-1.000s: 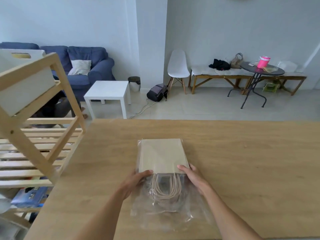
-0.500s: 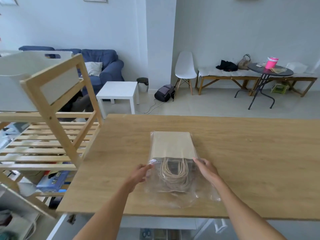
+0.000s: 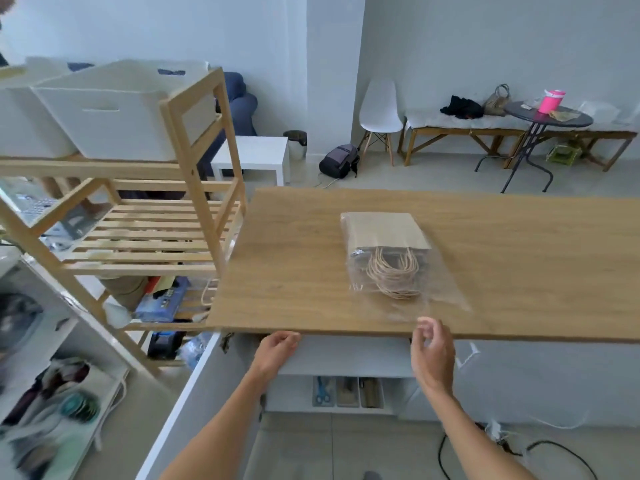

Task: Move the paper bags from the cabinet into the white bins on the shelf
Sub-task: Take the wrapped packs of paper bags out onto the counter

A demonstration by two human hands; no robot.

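From the head camera, the paper bags [image 3: 385,233] lay flat in their clear plastic sleeve [image 3: 408,282] on the wooden cabinet top [image 3: 294,265], touching neither hand. The left hand [image 3: 275,351] and right hand [image 3: 433,348] hung by its front edge, fingers loosely curled, holding nothing. White bins [image 3: 104,112] sat on the shelf [image 3: 194,133] to the left.

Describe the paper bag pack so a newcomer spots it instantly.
Start at the long wooden countertop in the foreground. Near its front edge, just beyond the right hand, lies a flat stack of tan paper bags in a clear plastic sleeve, twine handles toward the viewer. Nothing else sits on that surface.
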